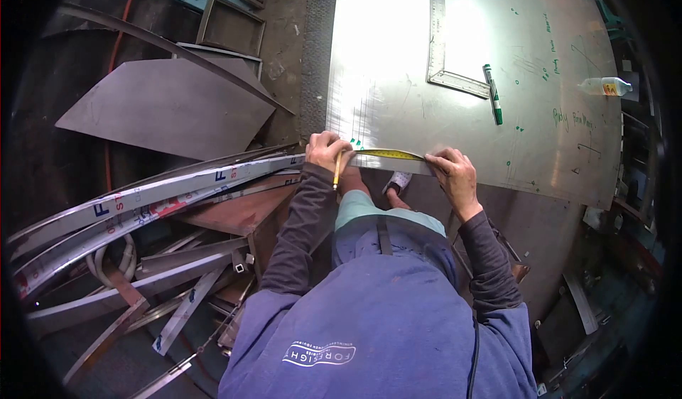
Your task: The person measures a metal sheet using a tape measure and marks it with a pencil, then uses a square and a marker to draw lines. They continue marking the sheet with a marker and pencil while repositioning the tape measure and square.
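Observation:
A yellow tape measure blade (389, 154) stretches between my hands along the near edge of a shiny metal sheet (398, 108). My left hand (325, 150) is closed at the sheet's near left corner, pinching one end of the blade. From the same hand a thin yellow pencil-like tool (337, 171) points down. At the blade's other end, my right hand (455, 179) grips it with thumb and fingers at the sheet's edge. The tape's case does not show. Small green marks (356, 143) lie on the sheet beside my left hand.
On the sheet rest a metal square (437, 36) and a green marker (492, 95); a clear bottle (606, 86) lies at its right edge. Film-wrapped metal strips (163, 186) and scrap bars (135, 285) crowd the left. A grey plate (163, 108) leans beyond them.

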